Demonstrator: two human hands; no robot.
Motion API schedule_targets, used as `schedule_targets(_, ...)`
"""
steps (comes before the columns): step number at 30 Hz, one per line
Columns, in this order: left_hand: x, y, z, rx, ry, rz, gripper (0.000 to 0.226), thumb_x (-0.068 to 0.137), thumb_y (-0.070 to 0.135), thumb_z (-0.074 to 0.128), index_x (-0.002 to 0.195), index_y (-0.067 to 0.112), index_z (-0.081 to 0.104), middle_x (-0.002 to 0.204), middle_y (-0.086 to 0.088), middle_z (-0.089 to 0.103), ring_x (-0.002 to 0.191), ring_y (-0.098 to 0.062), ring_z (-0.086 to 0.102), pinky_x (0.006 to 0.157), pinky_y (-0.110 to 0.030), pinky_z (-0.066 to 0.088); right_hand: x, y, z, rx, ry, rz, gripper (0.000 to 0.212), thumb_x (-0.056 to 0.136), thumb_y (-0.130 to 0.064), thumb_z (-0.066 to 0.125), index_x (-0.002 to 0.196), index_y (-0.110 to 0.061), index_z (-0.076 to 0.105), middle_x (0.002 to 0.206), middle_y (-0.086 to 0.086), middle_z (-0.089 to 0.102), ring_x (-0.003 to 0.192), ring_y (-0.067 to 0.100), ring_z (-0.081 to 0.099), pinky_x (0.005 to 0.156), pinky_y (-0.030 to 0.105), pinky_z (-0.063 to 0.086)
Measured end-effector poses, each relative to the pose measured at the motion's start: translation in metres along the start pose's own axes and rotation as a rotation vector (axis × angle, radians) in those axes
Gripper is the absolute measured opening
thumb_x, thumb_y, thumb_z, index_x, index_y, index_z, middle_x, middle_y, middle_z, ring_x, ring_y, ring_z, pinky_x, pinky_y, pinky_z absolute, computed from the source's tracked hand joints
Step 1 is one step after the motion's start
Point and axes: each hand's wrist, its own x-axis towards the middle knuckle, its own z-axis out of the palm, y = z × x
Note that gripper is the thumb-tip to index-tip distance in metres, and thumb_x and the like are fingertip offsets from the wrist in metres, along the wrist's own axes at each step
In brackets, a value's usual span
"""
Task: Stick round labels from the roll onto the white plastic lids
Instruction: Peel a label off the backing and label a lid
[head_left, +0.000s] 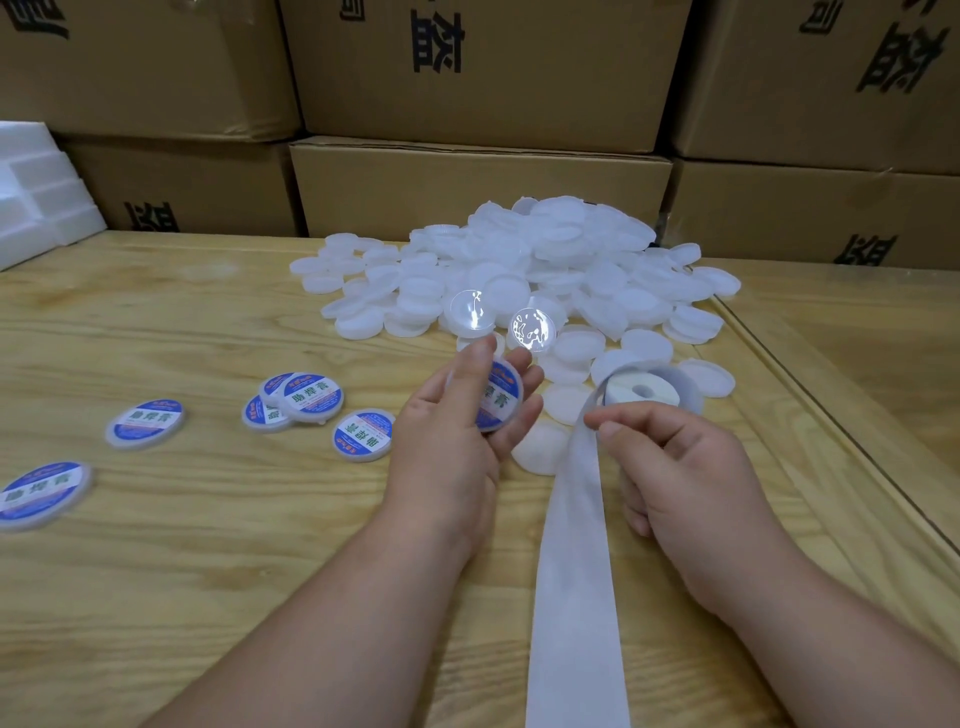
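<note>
Left hand (457, 415) grips round labelled lid (501, 397), blue-white glossy label. Right hand (675, 462) pinches matte white backing strip (571, 571) off roll (644, 392). Translucent plain lids (519, 270) heaped behind; labelled lids (306, 400) left. Grainy wooden table (208, 571); cardboard boxes (478, 187) behind.

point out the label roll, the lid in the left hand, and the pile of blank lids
label roll (644, 391), head view, on its white core
lid in the left hand (501, 397), head view, on its blue printed label
pile of blank lids (524, 265), head view, on a lid near the heap's middle
</note>
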Motion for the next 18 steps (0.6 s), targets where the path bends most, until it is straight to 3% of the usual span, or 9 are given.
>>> schedule_targets(3, 0.0024, 0.0031, -0.0003, 0.088, 0.045, -0.025, 0.034, 0.100, 0.052, 0.050, 0.106, 0.023, 0.065, 0.089, -0.009, 0.079, 0.060, -0.017, 0.073, 0.046, -0.025, 0.055, -0.0018, 0.0005, 0.0011, -0.068, 0.011, -0.040, 0.028, 0.095, -0.010, 0.064, 0.083, -0.032, 0.077, 0.050, -0.017, 0.052, 0.040, 0.001, 0.043, 0.042, 0.010, 0.034)
schedule_targets(6, 0.0050, 0.0017, -0.0028, 0.199, 0.073, -0.013, 0.041, 0.100, 0.058, 0.045, 0.098, 0.020, 0.059, 0.061, 0.000, 0.067, 0.032, -0.011, 0.042, 0.036, -0.022, 0.040, -0.0015, -0.0007, 0.0007, -0.062, 0.024, -0.043, 0.029, 0.095, -0.010, 0.063, 0.082, -0.032, 0.076, 0.049, -0.013, 0.047, 0.039, 0.005, 0.036, 0.040, 0.014, 0.031)
schedule_targets(10, 0.0062, -0.0009, -0.0037, 0.164, 0.063, 0.008, 0.025, 0.096, 0.049, 0.061, 0.096, 0.023, 0.059, 0.051, 0.001, 0.052, 0.035, -0.009, 0.036, 0.037, -0.022, 0.037, -0.0016, -0.0014, 0.0012, -0.058, 0.043, -0.044, 0.030, 0.095, -0.008, 0.063, 0.080, -0.031, 0.076, 0.049, -0.010, 0.044, 0.039, 0.007, 0.033, 0.039, 0.016, 0.030)
schedule_targets(14, 0.0075, -0.0017, -0.0047, 0.115, 0.067, 0.027, 0.025, 0.090, 0.040, 0.072, 0.107, 0.028, 0.060, 0.056, 0.002, 0.056, 0.041, -0.008, 0.043, 0.042, -0.022, 0.044, -0.0025, -0.0017, 0.0014, -0.063, 0.034, -0.051, 0.030, 0.095, -0.008, 0.063, 0.079, -0.030, 0.076, 0.051, -0.008, 0.046, 0.040, 0.008, 0.033, 0.039, 0.017, 0.030)
schedule_targets(18, 0.0096, -0.0018, -0.0047, 0.031, 0.142, 0.044, 0.027, 0.096, 0.031, 0.067, 0.120, 0.025, 0.055, 0.064, 0.002, 0.064, 0.050, -0.009, 0.050, 0.049, -0.023, 0.049, -0.0026, -0.0017, 0.0004, -0.066, 0.039, -0.055, 0.027, 0.094, -0.010, 0.064, 0.080, -0.029, 0.077, 0.052, -0.007, 0.046, 0.043, 0.009, 0.035, 0.040, 0.018, 0.032)
